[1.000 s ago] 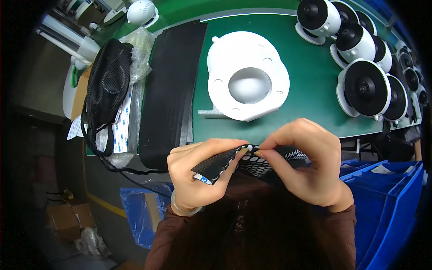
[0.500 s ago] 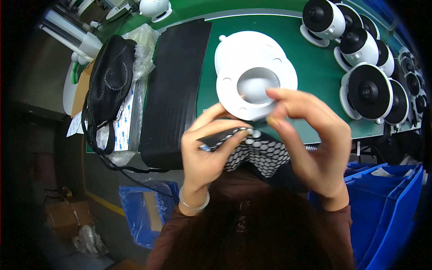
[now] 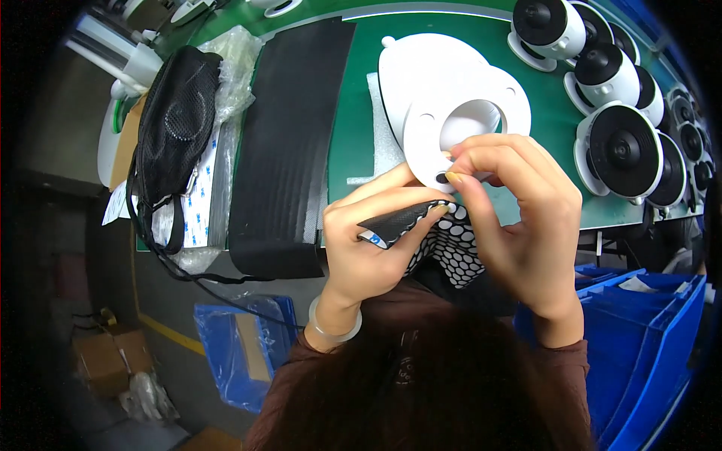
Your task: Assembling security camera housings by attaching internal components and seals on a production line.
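Observation:
A folded black sheet with rows of white round spots (image 3: 456,252) is pinched in my left hand (image 3: 361,255). The fingers of that hand also reach up to the lower edge of a white ring-shaped base (image 3: 421,139), tilted toward me. The base is joined to a rounded white housing (image 3: 432,64) lying behind it on the bench. A small round black pad (image 3: 441,178) shows at the base's near rim. My right hand (image 3: 526,210) has its thumb and index fingertips closed together at this pad. Shallow round recesses show elsewhere on the ring.
Several white devices with black round fronts (image 3: 624,150) stand at the right of the green bench. A long black mat (image 3: 289,143) lies left of the housing, beside a black mesh pouch (image 3: 180,120). Blue bins (image 3: 639,331) stand below the bench at right.
The housing and its base have shifted right and tilted. My left hand has moved right with the sheet. My right fingertips have come down onto the ring's near rim, where a black pad now shows.

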### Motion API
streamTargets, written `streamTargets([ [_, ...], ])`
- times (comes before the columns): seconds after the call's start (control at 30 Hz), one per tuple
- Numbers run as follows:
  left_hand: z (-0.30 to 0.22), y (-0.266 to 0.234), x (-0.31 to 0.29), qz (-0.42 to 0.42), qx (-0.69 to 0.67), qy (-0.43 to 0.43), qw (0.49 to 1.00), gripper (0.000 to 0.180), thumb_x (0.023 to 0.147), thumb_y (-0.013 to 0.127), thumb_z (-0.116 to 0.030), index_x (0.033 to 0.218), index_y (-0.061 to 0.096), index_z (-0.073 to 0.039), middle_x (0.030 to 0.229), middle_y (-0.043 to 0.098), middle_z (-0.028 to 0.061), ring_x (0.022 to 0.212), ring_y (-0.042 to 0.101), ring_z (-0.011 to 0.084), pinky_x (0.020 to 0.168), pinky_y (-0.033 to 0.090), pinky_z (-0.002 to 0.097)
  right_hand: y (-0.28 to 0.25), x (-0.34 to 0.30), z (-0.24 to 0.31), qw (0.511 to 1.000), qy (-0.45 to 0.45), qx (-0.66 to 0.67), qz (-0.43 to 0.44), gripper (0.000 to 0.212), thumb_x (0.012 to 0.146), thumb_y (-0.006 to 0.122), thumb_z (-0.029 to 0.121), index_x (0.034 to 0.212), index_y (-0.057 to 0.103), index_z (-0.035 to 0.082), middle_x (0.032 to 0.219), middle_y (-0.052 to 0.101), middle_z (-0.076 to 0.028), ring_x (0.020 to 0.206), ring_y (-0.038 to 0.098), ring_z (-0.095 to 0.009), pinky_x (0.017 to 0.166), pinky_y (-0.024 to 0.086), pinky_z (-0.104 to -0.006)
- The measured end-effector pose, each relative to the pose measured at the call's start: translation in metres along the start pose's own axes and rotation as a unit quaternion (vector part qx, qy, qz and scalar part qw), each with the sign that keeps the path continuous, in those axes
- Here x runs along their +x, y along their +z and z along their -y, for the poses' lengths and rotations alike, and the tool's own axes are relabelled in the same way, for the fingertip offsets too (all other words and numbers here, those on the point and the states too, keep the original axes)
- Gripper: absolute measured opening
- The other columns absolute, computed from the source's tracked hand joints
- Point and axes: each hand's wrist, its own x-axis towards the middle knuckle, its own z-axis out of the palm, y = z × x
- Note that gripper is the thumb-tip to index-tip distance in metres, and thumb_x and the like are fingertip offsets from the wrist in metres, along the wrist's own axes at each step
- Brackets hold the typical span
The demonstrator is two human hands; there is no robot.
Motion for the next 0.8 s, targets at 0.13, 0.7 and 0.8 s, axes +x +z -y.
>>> streamTargets([
  [0.13,-0.0003,0.0007,-0.0006,-0.004,-0.001,0.004,1.000,0.023,0.064,0.066,0.009,0.085,0.066,0.001,0.100,0.062,0.0178,0.088,0.062,0.0224,0.075,0.048,0.0277,-0.0025,0.0000,0.0005,1.000,0.007,0.009,0.008,0.009,0.070,0.061,-0.004,0.077,0.057,-0.001,0.083,0.061,-0.010,0.071,0.056,-0.018,0.061,0.045,-0.0244],
  [0.7,-0.0023,-0.0022,-0.0009,-0.008,0.020,0.006,1.000,0.023,0.064,0.066,0.009,0.086,0.066,0.001,0.099,0.062,0.0183,0.087,0.063,0.0223,0.074,0.048,0.0273,0.0019,-0.0013,0.0039,0.999,0.001,-0.025,0.020,0.009,0.071,0.060,-0.006,0.077,0.056,0.000,0.082,0.060,-0.008,0.072,0.059,-0.015,0.059,0.045,-0.0200],
  [0.8,-0.0074,-0.0076,-0.0024,-0.008,0.033,-0.004,0.999,0.023,0.064,0.065,0.010,0.086,0.066,0.001,0.096,0.063,0.0174,0.087,0.063,0.0205,0.074,0.048,0.0267,0.0016,0.0003,-0.0002,0.997,0.032,0.046,-0.048,0.011,0.072,0.060,-0.006,0.079,0.056,0.001,0.083,0.060,-0.006,0.074,0.059,-0.011,0.059,0.045,-0.0173],
])
